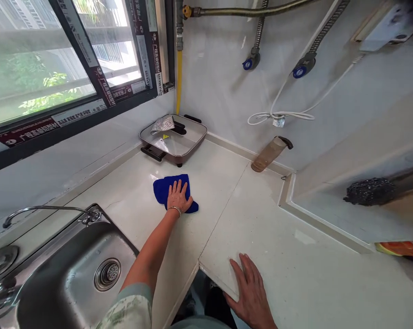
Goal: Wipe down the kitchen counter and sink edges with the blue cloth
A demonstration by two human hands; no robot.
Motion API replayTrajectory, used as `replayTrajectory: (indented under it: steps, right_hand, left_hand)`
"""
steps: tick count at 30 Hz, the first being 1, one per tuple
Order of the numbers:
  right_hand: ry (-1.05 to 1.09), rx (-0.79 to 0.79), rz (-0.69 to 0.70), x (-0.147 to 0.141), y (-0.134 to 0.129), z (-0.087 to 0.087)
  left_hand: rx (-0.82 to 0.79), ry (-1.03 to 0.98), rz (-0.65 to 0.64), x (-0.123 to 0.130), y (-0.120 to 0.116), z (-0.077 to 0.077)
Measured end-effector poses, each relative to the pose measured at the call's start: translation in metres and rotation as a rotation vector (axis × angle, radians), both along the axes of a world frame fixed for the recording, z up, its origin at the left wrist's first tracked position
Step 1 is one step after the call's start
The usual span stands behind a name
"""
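A dark blue cloth (162,188) lies bunched on the white countertop (213,178), with one corner poking out to the right. My left hand (177,197) rests palm down on it, fingers spread flat and a bracelet at the wrist. Close to the counter's inner corner, my right hand (250,292) leans on the surface with its fingers stretched out and the thumb by the front edge. Nothing shows in that hand. Just behind the cloth stands a shallow rectangular electric pan (179,153) with black handles and a glass lid, silvery wrap on top.
A steel sink (79,269) with a tap (45,209) is at left, below the window. At the wall, a brown transparent jug (268,156) stands near a coiled white cable (273,116). A black mesh-like bundle (369,191) and a colourful packet (403,249) are at right.
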State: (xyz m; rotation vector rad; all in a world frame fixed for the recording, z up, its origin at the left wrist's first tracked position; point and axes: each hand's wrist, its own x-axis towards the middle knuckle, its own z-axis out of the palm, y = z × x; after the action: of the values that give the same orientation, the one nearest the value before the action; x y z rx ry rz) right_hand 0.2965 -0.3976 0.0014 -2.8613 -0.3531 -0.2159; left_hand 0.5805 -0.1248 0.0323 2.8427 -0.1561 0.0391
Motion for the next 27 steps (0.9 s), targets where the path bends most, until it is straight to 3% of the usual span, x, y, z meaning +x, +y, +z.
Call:
replayTrajectory:
  steps: [6, 11, 20, 27]
  right_hand:
    - [0.030, 0.006, 0.001, 0.002, 0.001, 0.003]
    - [0.030, 0.002, -0.001, 0.003, 0.000, 0.004]
    - [-0.014, 0.006, 0.003, 0.002, -0.001, 0.001]
    - [-0.093, 0.010, 0.009, 0.000, -0.003, -0.013]
  left_hand:
    - [0.033, 0.010, -0.092, 0.022, -0.026, 0.003]
    - [0.043, 0.009, -0.183, 0.012, -0.050, 0.002]
    - [-0.044, 0.050, -0.380, -0.058, -0.110, -0.002]
    - [-0.155, 0.038, -0.500, -0.119, -0.146, -0.011]
